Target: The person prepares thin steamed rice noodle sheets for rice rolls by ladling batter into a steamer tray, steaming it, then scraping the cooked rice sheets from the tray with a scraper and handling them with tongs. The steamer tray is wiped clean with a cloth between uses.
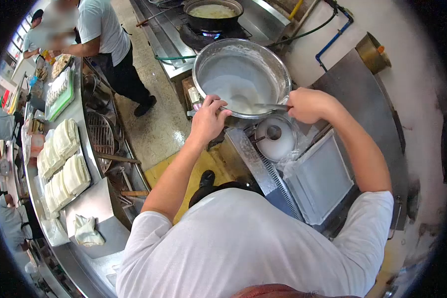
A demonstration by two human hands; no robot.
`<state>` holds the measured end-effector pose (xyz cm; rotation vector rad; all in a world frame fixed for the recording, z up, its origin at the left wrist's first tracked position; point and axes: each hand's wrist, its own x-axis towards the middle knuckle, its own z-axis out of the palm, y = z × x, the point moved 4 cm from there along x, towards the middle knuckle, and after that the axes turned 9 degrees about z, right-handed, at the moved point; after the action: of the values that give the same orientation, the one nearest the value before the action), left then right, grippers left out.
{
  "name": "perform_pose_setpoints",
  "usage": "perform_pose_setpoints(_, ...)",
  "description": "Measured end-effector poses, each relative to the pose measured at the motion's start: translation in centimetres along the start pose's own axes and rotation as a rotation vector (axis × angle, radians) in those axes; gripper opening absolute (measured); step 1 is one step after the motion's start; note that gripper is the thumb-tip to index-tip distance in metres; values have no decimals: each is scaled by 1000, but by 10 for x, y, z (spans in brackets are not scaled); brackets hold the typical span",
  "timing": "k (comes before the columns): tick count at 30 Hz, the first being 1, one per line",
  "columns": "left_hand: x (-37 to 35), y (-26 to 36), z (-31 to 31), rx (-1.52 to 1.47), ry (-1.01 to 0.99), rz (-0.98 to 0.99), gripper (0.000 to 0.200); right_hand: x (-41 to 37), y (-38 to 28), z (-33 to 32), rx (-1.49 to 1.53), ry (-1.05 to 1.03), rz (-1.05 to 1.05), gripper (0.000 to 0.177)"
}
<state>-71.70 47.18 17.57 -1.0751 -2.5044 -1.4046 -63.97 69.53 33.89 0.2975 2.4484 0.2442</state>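
Observation:
A large steel mixing bowl [284, 82], tilted towards me, holds a pale, whitish liquid. My left hand [209, 118] is closed on its near left rim, fingers over the edge. At the near right rim, my right hand [310, 105] is wrapped round the handle of a metal ladle [270, 106]. The ladle's head is in the liquid and only faintly visible. Just below the bowl sits a round container [274, 141] with white contents and a dark knob-like piece in it, clear plastic bag beside it.
Ahead, a black wok [212, 17] stands over a lit burner. A white rectangular tray [320, 179] lies to my right, and a brass-coloured pot [372, 53] by the wall. The left counter bears stacked pale wrapped sheets [59, 149] and a green tray [59, 108]. A co-worker [107, 39] stands beyond.

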Motion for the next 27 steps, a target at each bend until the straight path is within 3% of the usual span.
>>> perform_pose_setpoints(3, 1, 2, -2, -7, -5, 7, 28, 7, -21, 26, 110, 46, -41, 22)
perform_pose_setpoints(5, 0, 3, -2, -14, 2, 4, 28, 0, -45, 43, 34, 317, -54, 19)
perform_pose_setpoints(7, 0, 2, -2, -3, 3, 12, 28, 15, -54, 65, -31, 376, 2, 18)
perform_pose_setpoints(11, 1, 2, -1, 3, 13, 8, 27, 28, -27, 74, -90, 454, 84, 18)
perform_pose_setpoints(15, 0, 2, 1, -2, 19, -13, 28, 20, 7, 33, 40, 243, 32, 18)
perform_pose_setpoints(17, 0, 2, 1, 7, 22, -12, 28, 28, 13, 11, -119, -79, 22, 21)
perform_pose_setpoints(18, 0, 1, 1, 3, 26, -9, 28, 27, 14, 6, -19, -165, -36, 20)
perform_pose_setpoints(19, -2, 1, 1, -1, 27, -7, 28, 26, 15, 3, -14, -163, -36, 20)
perform_pose_setpoints(22, -3, 1, 2, 25, 25, 2, 27, 21, 15, 9, 505, -275, 107, 28)
perform_pose_setpoints(27, -3, -2, 5, 66, 48, 34, 27, 26, 4, 48, 823, -224, 99, 28)
